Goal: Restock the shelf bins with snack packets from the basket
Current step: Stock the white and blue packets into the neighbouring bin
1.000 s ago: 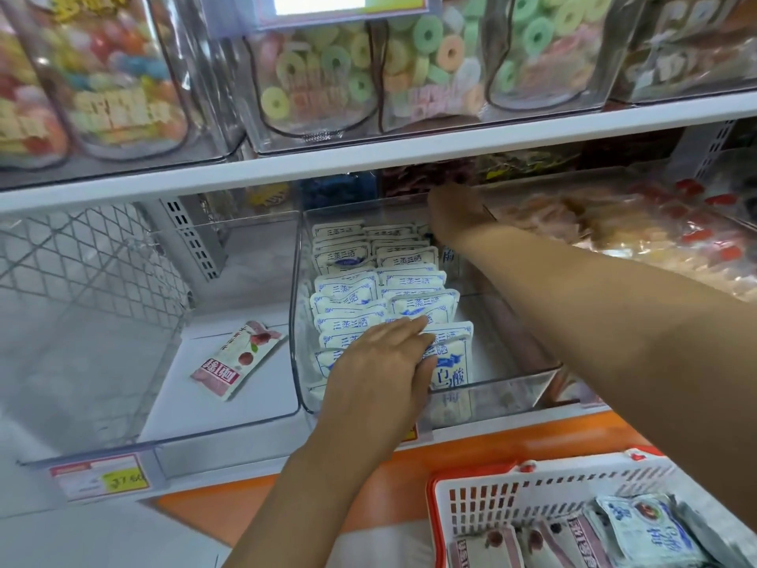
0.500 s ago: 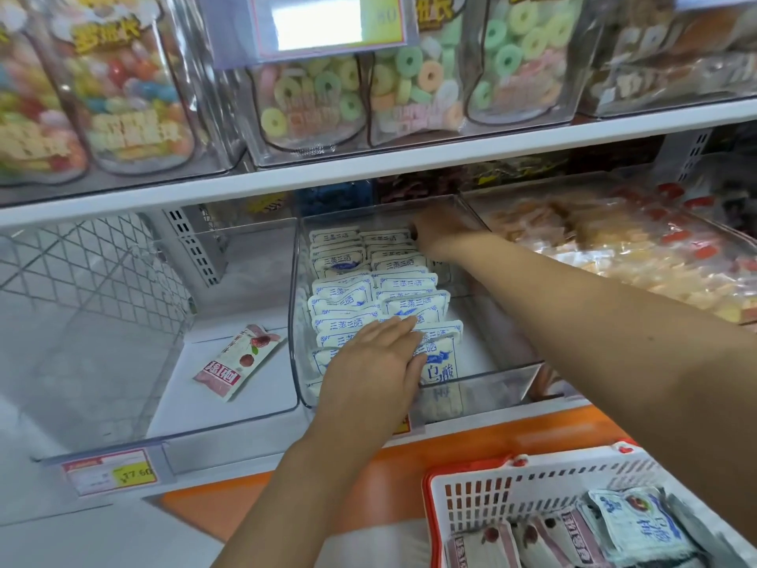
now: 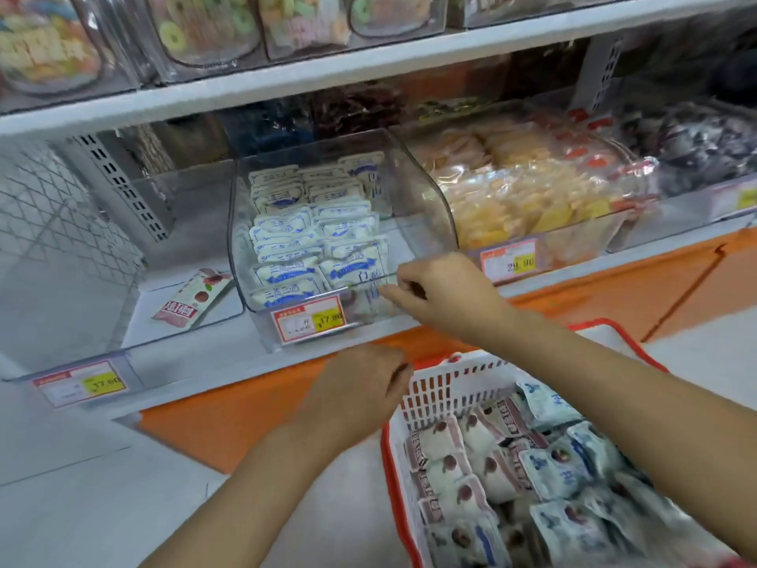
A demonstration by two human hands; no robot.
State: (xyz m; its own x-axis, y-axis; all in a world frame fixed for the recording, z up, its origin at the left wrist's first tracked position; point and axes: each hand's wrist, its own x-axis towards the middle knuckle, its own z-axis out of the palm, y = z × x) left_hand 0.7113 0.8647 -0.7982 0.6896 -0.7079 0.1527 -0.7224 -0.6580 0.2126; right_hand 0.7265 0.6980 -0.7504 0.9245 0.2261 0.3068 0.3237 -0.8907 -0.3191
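A shop aisle is seen, with white shelving carrying clear bins of sweets above and snacks below, over an orange base. On the lower shelf a clear bin is packed with rows of upright blue-and-white packets, and its price tag sits at the shelf's front edge. The right hand is held at the bin's low front lip with fingers curled; whether the lip or a packet is pinched cannot be told. The left hand is held just below, blurred, fingers loosely curled with nothing seen in them. The basket lies below and to the right, and two kinds of packets are mixed in it. Several risks can be judged from here. If the lip is tugged, the bin could be slid off the edge and tipped. If more packets are forced in at the front, the standing rows could be toppled or spilled over the low lip. Red-printed packets could also be dropped in here by mistake, since they seem to belong with the lone red packet in the bin to the left.
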